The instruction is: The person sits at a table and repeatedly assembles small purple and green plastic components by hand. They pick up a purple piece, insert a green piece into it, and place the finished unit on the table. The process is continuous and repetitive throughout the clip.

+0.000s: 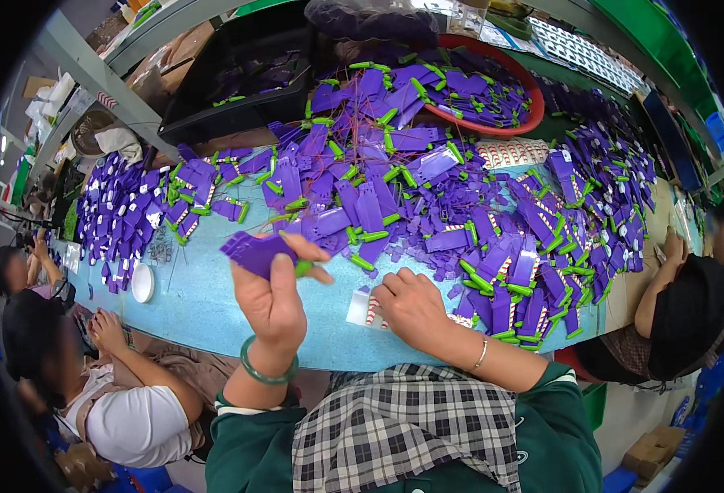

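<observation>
Raised over the near left of the table, my left hand [270, 308] is closed on a flat purple plastic piece [253, 253] with a bright green end, thumb on its face. To its right, my right hand [415, 306] rests low over the table, its fingers curled together at the edge of a small white sticker sheet [357, 309]. Red-and-cream striped strips show on the sheet beside the fingertips. What the fingertips pinch there is partly hidden.
A large heap of purple and green pieces [370, 205] covers the table's middle and right. Behind stand a red basin [534, 115] and a black bin [206, 123]. A white lid [142, 283] lies left. People sit at both sides.
</observation>
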`<move>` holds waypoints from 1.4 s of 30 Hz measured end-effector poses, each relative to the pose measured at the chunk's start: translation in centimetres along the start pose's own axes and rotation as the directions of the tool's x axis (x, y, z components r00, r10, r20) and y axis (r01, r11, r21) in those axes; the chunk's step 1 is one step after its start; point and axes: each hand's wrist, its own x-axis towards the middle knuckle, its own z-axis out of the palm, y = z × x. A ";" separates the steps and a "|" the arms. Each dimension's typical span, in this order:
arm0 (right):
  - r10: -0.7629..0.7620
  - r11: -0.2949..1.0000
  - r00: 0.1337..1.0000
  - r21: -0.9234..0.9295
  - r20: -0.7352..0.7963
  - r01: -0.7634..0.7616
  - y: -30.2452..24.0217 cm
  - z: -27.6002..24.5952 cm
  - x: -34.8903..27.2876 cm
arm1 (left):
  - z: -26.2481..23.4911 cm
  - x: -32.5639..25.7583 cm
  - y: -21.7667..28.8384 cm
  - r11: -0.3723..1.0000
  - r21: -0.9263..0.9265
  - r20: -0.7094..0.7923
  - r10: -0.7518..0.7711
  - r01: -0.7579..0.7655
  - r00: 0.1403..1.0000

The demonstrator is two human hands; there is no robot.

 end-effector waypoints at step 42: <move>0.364 0.264 0.915 0.922 0.176 -0.283 0.3 -2.9 -1.1 | 2.0 -6.7 -3.7 0.443 -0.437 0.375 -0.701 0.782 0.607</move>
